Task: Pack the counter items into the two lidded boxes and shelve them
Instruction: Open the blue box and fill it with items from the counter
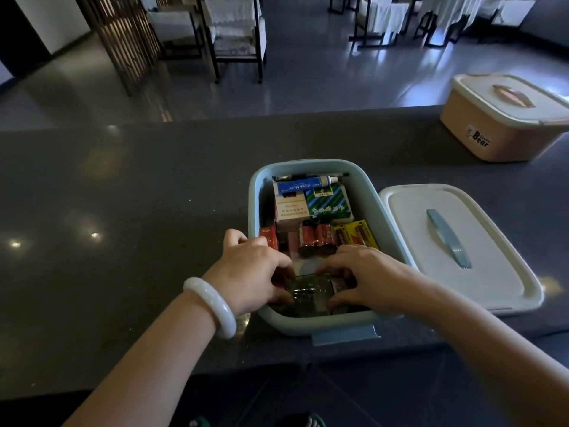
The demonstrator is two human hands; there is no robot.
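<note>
An open light-blue box (366,192) stands on the dark counter (123,211), filled with small cartons, a tube, red batteries (317,238) and a yellow battery pack (357,234). At its near end lies a clear glass jar (311,292). My left hand (255,272), with a white bangle on the wrist, and my right hand (366,275) both curl their fingers round that jar inside the box. The box's white lid (455,248) with a blue handle lies flat to the right. A pink box (505,118) with its lid on sits far right.
The counter's near edge runs just below the blue box, and its far edge drops to a shiny floor with chairs and tables beyond. A wooden lattice screen stands at the far left.
</note>
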